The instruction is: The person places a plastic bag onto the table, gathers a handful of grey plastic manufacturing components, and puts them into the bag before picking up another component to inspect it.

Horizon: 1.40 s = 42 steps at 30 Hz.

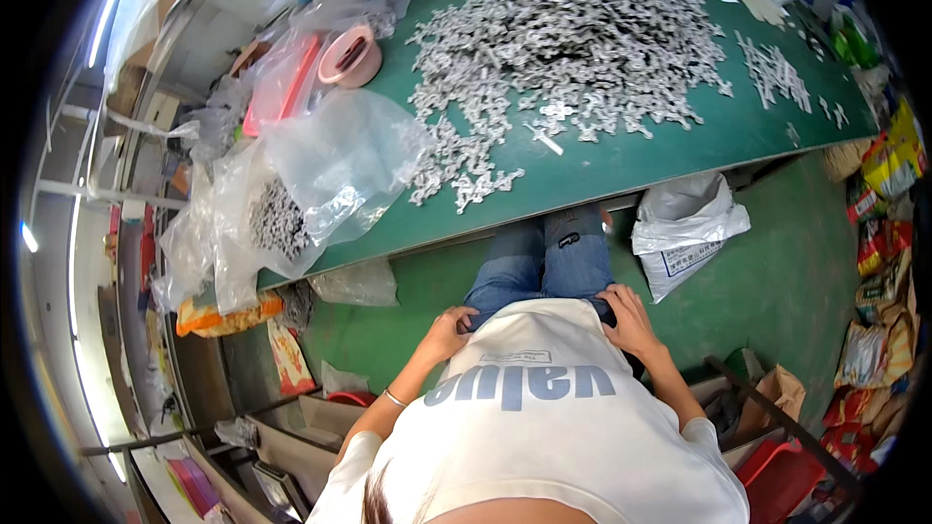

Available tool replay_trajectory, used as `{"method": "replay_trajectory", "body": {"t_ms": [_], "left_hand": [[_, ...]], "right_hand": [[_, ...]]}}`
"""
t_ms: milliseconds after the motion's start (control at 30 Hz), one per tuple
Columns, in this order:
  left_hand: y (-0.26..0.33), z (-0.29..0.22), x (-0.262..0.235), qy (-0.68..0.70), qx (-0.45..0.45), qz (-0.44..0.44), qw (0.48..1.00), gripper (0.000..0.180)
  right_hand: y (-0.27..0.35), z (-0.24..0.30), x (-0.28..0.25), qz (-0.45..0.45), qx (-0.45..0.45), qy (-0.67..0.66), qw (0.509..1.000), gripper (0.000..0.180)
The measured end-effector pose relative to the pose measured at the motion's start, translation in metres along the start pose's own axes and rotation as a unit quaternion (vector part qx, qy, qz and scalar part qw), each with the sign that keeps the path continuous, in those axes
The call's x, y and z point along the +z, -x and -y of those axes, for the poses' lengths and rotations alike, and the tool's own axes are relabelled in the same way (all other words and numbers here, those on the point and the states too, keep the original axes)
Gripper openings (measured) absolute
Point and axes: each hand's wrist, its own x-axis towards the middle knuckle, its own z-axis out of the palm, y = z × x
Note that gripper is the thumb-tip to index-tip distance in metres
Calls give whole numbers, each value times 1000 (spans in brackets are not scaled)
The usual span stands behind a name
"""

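Observation:
My left hand (pixel 447 334) is at my left hip, its curled fingers on the blue jeans (pixel 509 262) beside the hem of my white T-shirt (pixel 529 354). On the other side, my right hand (pixel 630 320) has its fingers bent over the jeans at the right hip, also next to the hem. The fingertips of both hands are partly hidden against the cloth. Beyond my lap, a large heap of small silvery-grey cross-shaped pieces (pixel 573 39) covers much of the green table (pixel 573 175). Neither hand touches the heap.
Clear plastic bags (pixel 340 160), one holding dark small pieces (pixel 279 218), lie at the table's left. A pink bowl (pixel 350 58) stands behind them. Loose grey strips (pixel 774 73) lie at the right. A white sack (pixel 687 228) stands on the floor. Colourful packages (pixel 879 243) line the right side.

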Motion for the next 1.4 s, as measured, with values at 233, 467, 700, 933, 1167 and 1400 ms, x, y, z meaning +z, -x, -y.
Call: {"method": "replay_trajectory", "body": {"t_ms": [233,467,700,933,1167,1400], "left_hand": [[-23,1,-4,147,-74,129,978,33],[-73,-5,2,58,-17,203,977,37],[-77,-156,-88,6,110,192,975,31],[-90,-168,-74,66,47,421,903,32],[-94,-207,-79,343,-199,411,821,44],[-97,-243,-72,468,-228,342,782,45]], "right_hand": [[-50,6,11,45,-64,4,997,26],[-86,-14,33,146,293,-426,844,17],[-106,-2,-33,368,212,-171,889,33],[-93,38,-92,414,322,-222,822,36],[-70,31,-126,195,364,-394,821,26],[-77,26,-163,97,316,-365,870,25]]}}
